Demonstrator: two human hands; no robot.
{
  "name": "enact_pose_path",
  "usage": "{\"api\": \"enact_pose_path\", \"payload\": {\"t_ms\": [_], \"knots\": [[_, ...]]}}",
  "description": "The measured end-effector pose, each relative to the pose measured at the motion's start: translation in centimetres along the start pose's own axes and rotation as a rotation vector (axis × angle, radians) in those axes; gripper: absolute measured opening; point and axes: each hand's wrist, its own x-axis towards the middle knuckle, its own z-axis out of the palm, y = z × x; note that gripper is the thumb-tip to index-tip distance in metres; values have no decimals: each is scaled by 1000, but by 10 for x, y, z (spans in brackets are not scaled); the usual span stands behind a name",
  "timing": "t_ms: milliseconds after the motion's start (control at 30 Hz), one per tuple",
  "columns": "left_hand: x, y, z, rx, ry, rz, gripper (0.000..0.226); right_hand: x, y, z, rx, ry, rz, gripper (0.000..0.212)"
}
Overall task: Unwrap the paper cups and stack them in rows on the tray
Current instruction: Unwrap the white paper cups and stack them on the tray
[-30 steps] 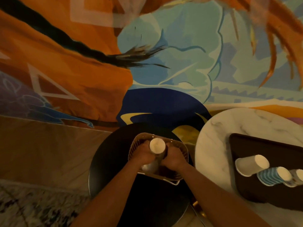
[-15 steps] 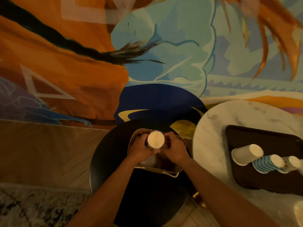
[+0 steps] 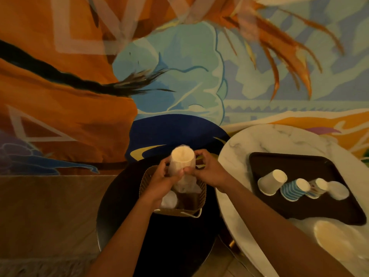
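Left hand (image 3: 161,181), right hand (image 3: 209,172) grip wrapped cup stack (image 3: 182,159) over basket (image 3: 202,193); hard yank may scatter stack into basket.

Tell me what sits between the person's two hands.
In the head view, a wrapped stack of paper cups sits there, gripped by the left hand and right hand above the basket.

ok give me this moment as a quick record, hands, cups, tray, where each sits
left hand: grips plastic-wrapped stack of paper cups
right hand: pinches the same stack's other side
stack position: held over brown corrugated paper bag, wrap still on
bag: on round black table
target: dark brown rectangular tray on white marble round table
already there: white paper cup, blue-striped paper cup, third patterned paper cup, lying on their sides in a row
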Motion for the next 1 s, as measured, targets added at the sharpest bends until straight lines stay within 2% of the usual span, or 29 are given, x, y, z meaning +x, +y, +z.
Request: {"api": "enact_pose_path", "payload": {"t_ms": [167,400,600,833,1000], "knots": [[-14,36,26,82,39,96,59,-15,-23,-28,65,2,-14,64],[-29,80,75,231,46,215,67,-48,-60,-75,110,94,-70,57],[-53,108,129,437,26,334,105,-89,-73,-132,95,152,-121,57],[-95,123,234,456,106,412,98,-160,-63,-215,-56,247,-274,60],[-125,121,332,440,133,463,95,-218,-34,-286,-86,288,-317,58]]}}
